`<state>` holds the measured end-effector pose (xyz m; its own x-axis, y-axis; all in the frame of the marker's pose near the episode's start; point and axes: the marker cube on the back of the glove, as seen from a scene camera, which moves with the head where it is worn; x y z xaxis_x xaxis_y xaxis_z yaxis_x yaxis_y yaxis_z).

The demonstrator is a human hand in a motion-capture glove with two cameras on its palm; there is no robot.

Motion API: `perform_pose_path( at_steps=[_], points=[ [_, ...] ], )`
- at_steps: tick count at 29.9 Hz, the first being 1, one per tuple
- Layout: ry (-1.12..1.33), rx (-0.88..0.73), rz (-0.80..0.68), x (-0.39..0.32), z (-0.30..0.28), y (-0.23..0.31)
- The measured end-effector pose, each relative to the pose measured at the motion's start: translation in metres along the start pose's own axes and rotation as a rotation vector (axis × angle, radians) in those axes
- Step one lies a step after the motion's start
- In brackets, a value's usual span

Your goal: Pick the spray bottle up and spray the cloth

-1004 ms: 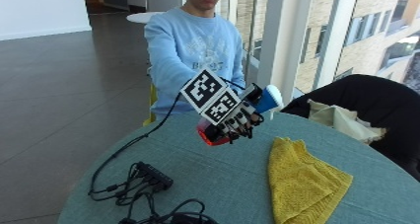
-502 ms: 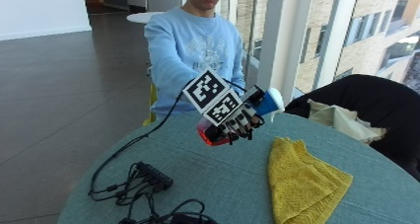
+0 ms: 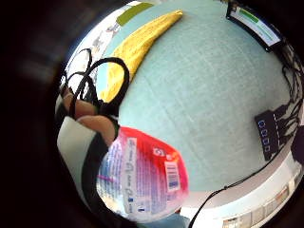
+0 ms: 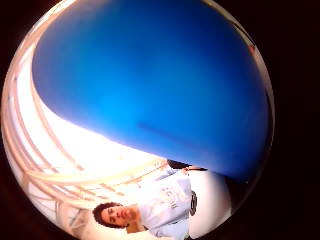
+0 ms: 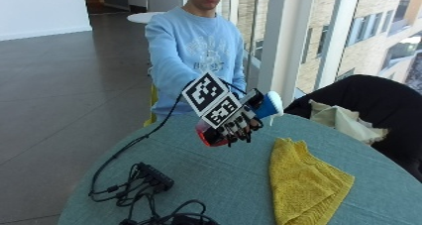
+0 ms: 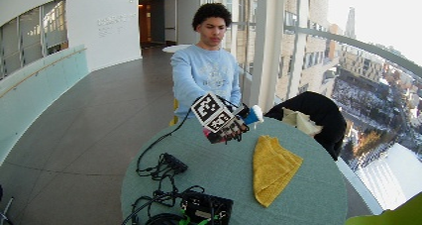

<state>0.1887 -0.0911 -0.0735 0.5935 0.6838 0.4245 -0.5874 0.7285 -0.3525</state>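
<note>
In the outside view my gloved right hand (image 5: 234, 128) grips the spray bottle (image 5: 267, 107) in the air above the round teal table (image 5: 217, 178). The bottle lies tilted, its blue and white head pointing toward the window side and its red base (image 5: 206, 136) toward the cables. The yellow cloth (image 5: 304, 183) lies flat on the table, below and beyond the bottle's head. The little finger side palm view has the bottle's red labelled body (image 3: 142, 175) close to the palm and the cloth (image 3: 137, 47) further off. The blue head (image 4: 150, 85) fills the thumb side palm view.
A black power strip with tangled cables (image 5: 153, 178) lies on the table on the side away from the cloth. A dark device (image 6: 206, 207) sits at the table's near edge. A black chair (image 5: 369, 93) holding a cream cloth stands behind the table.
</note>
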Motion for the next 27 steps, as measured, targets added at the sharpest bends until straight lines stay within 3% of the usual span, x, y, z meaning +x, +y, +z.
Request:
perform_pose_path(
  at_steps=[27],
  points=[
    [-0.003,-0.002,-0.001,-0.0011,0.0034,0.0009]
  ],
)
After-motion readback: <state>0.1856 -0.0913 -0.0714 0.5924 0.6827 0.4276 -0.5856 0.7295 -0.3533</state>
